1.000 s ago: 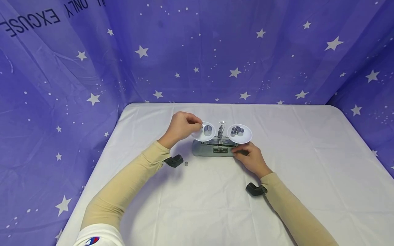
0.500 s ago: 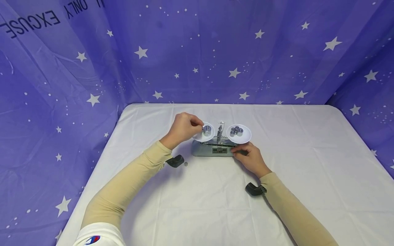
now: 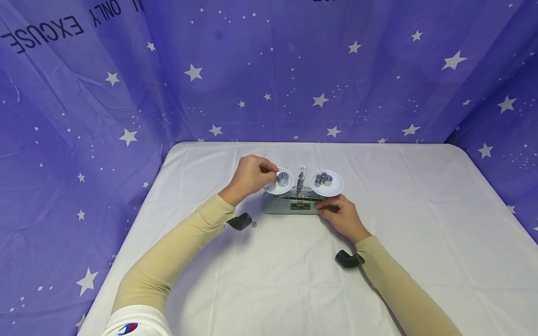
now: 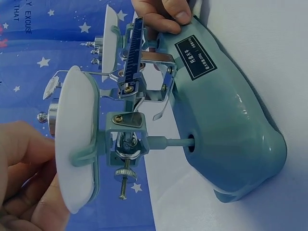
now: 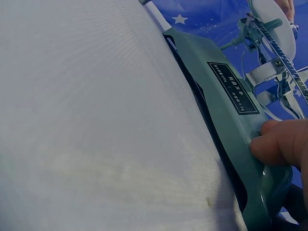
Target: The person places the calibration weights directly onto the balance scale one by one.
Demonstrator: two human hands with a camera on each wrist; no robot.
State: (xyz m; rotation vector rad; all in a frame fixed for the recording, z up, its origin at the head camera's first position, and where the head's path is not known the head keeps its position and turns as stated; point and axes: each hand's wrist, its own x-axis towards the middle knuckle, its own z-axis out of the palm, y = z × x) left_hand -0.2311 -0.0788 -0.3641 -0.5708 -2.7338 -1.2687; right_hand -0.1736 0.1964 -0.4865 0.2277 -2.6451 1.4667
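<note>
A green pan balance [image 3: 277, 205] stands on the table, with two white pans. My left hand [image 3: 249, 176] reaches over the rim of the left pan [image 3: 275, 189], its thumb and fingertips pinching a small metal weight [image 3: 277, 178] beside a larger cylindrical weight [image 3: 283, 179]. In the left wrist view the pan [image 4: 74, 139] hides those fingertips. My right hand [image 3: 342, 215] grips the right end of the base; the right wrist view shows the thumb [image 5: 274, 144] against its front. Several metal weights [image 3: 323, 179] sit together in the right pan [image 3: 332, 190].
One small weight [image 3: 254, 224] lies on the white tablecloth [image 3: 277, 280] in front of the balance, near the black wrist mount [image 3: 240, 221] on the left arm. A second black mount [image 3: 348, 259] is at the right wrist. A purple star-patterned curtain [image 3: 294, 70] stands behind.
The left fingertips have moved slightly right and down over the left pan, bringing the small weight closer to the larger one. The right hand stays on the base.
</note>
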